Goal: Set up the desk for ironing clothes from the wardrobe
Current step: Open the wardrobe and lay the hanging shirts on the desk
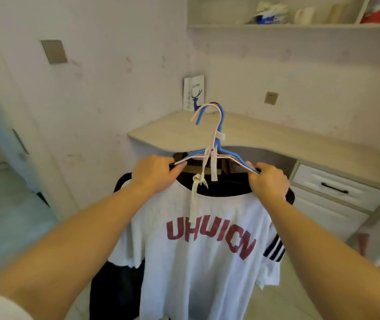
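Head view: two bare arms are extended forward, and a bundle of clothes on hangers is held up in front of the table (pixel 265 135)

Left hand (pixel 153 173): fingers are curled closed around the left shoulder of the hangers. Right hand (pixel 268 181): fingers are closed around the right shoulder of the hangers, thumb side up

Two wire hangers are seen stacked together, a blue hanger (pixel 221 116) and a pink hanger (pixel 201 109), hooks pointing up and free, nothing hooked on. A white strap (pixel 194 195) is draped from the hanger neck and a knot is tied in it

A white T-shirt (pixel 202 262) with red lettering is hung at the front, with dark stripes visible on its right sleeve. A black garment (pixel 115 294) is seen behind it, showing at the collar and lower left. The clothes are held in mid-air, apart from the table and nearer the camera

The table is a light wood corner top set against the wall. A card with a blue deer print (pixel 193 92) is propped at its back corner. White drawers (pixel 336 188) with a dark handle are fitted under the right side. A wall shelf (pixel 276 26) above is loaded with blurred items
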